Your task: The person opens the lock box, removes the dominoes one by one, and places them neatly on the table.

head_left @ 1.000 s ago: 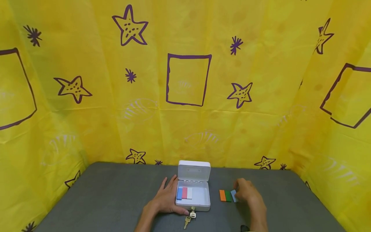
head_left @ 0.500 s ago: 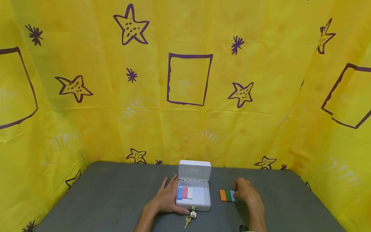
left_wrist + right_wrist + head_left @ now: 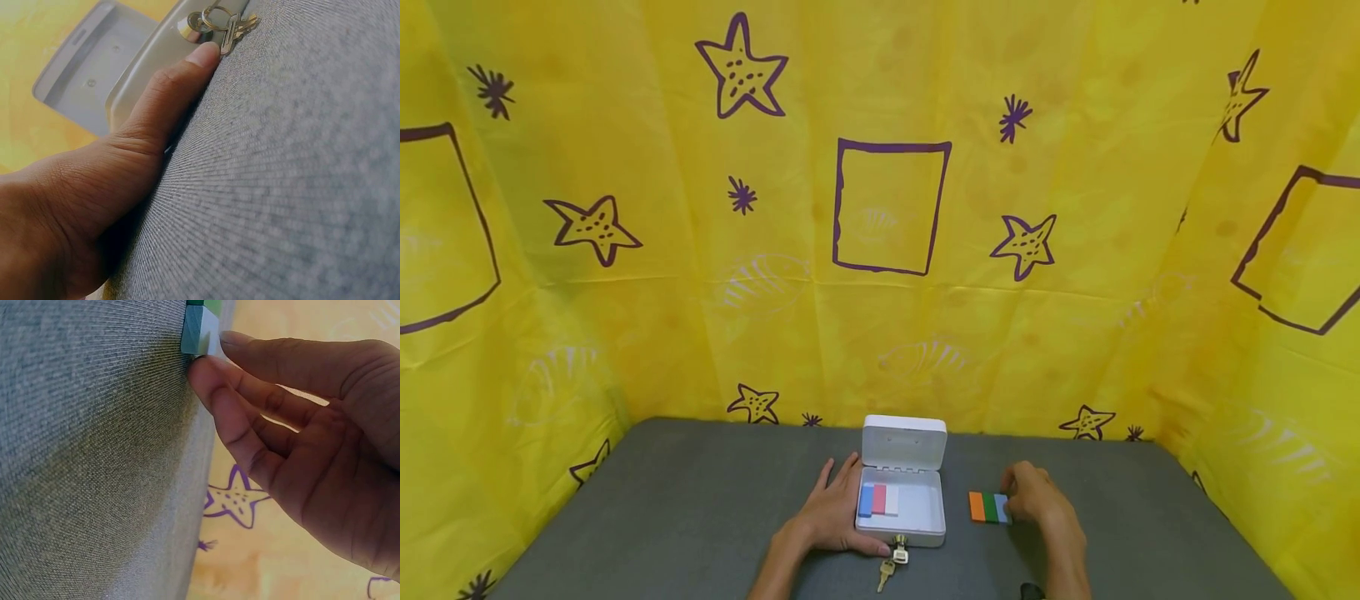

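1. The light-blue block lies on the grey counter, to the right of the box. It is slim, flat and straight-edged; in the right wrist view its upper face looks pale, while its end is a deeper teal with crisp corners.
2. It sits at the right end of a tight row, beside a dark green block and a bright orange block.
3. The right hand has its fingers bent, with thumb and forefinger tips at the light-blue block; whether they pinch it or only touch it I cannot tell.
4. The left hand is spread, fingers straight along the left side of the white box, thumb stretched across its front.
5. That box is shallow with rounded corners, its hinged lid raised at the back. A brass-coloured lock carries two keys on a ring, near the thumb tip.
6. Inside, toward the left, lie a blue block, a pink block and a white block, side by side.
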{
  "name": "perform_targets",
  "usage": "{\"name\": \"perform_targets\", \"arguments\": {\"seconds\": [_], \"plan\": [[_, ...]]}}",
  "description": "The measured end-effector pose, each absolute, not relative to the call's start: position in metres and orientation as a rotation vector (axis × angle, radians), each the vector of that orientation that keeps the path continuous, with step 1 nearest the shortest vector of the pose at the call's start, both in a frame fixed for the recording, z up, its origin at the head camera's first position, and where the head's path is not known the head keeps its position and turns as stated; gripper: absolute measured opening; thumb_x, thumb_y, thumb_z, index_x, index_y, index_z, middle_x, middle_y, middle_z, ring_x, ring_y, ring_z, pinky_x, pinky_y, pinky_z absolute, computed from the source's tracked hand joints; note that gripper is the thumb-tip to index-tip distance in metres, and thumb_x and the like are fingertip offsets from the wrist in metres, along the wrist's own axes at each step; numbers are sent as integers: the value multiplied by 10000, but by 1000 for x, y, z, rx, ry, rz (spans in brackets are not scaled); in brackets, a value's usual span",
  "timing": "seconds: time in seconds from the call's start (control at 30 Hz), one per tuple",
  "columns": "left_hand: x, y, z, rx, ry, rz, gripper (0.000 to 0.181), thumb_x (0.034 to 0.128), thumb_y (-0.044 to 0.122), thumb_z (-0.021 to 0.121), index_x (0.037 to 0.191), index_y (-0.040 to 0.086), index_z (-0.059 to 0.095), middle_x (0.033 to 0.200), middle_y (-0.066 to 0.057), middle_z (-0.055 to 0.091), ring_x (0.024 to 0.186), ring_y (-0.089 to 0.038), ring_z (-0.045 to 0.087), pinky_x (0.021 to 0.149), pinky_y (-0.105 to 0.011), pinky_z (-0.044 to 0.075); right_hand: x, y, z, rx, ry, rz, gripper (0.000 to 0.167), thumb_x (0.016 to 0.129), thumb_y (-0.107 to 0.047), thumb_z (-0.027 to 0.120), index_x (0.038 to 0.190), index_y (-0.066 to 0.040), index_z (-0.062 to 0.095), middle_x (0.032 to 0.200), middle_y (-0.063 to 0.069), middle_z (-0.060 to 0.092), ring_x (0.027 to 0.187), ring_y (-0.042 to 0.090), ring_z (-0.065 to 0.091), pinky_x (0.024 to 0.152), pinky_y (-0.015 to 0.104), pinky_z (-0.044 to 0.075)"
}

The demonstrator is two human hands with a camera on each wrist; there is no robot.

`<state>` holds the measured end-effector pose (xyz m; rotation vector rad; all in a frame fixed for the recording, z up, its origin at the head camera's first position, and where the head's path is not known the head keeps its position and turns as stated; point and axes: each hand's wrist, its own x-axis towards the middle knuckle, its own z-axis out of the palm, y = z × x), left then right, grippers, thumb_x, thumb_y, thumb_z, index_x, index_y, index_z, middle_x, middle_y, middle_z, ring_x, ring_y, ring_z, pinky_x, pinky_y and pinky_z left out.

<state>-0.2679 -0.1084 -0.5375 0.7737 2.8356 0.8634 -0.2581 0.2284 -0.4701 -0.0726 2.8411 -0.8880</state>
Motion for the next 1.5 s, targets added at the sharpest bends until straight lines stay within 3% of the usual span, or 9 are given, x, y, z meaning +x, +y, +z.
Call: {"name": "perform_targets", "arguments": {"seconds": [0.5, 0.77, 1.07, 1.33, 1.5], "plan": [[-269, -108, -540, 765, 2834, 852, 1312, 680, 606, 900, 1620, -9, 223, 1702, -217, 302, 1627, -412, 172, 1307, -680, 37, -256, 212, -457, -198, 2898, -957, 221, 890, 39, 742, 1099, 69, 679, 953, 157, 698, 826, 259, 659, 693, 421, 576], [-269, -109, -540, 780, 2823, 874, 1331, 673, 662, 883, 1613, -10, 223, 1698, -231, 303, 1619, -435, 170, 1291, -699, 31, -256, 184, -444, -329, 2927, -1032, 105, 876, 10, 759, 962, 14, 699, 905, 111, 698, 810, 228, 637, 711, 416, 584], [-274, -110, -547, 765, 2809, 890, 1339, 666, 668, 886, 1621, 8, 218, 1710, -214, 290, 1630, -420, 145, 1302, -680, -2, -255, 155, -443, -523, 2931, -1007, 34, 895, -2, 751, 915, 16, 731, 872, 96, 718, 767, 191, 608, 698, 393, 579], [-276, -112, -553, 771, 2825, 917, 1355, 655, 731, 859, 1618, 16, 227, 1706, -207, 304, 1627, -411, 164, 1306, -672, 4, -257, 132, -452, -718, 2980, -953, 33, 877, 9, 743, 881, 37, 725, 749, 67, 644, 674, 154, 531, 592, 274, 461], [-272, -112, -546, 818, 2825, 906, 1336, 681, 723, 847, 1610, -1, 217, 1695, -242, 303, 1609, -454, 176, 1277, -715, 30, -258, 119, -459, -748, 2956, -927, 38, 877, 20, 738, 882, 48, 713, 745, 71, 620, 680, 166, 521, 596, 303, 457]]}}
